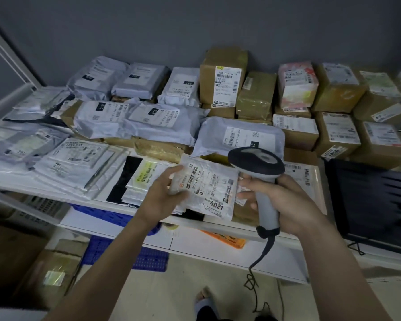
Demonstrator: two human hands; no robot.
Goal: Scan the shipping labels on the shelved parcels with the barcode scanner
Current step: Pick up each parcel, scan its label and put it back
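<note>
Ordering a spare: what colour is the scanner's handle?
Light grey handle, dark head, seen in the head view.

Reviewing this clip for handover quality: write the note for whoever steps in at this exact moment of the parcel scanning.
Left hand: holds the left edge of a small white mailer marked 4021, label up, at the front of the shelf.
Right hand: grips the barcode scanner by its handle, head over the mailer's upper right corner, cable trailing to the floor.
Other parcels: grey mailers across the left and middle, brown boxes stacked at the back right.
Done: cannot tell which labels are already scanned.
Left: scan the 4021 label, then go through the rest.
</note>
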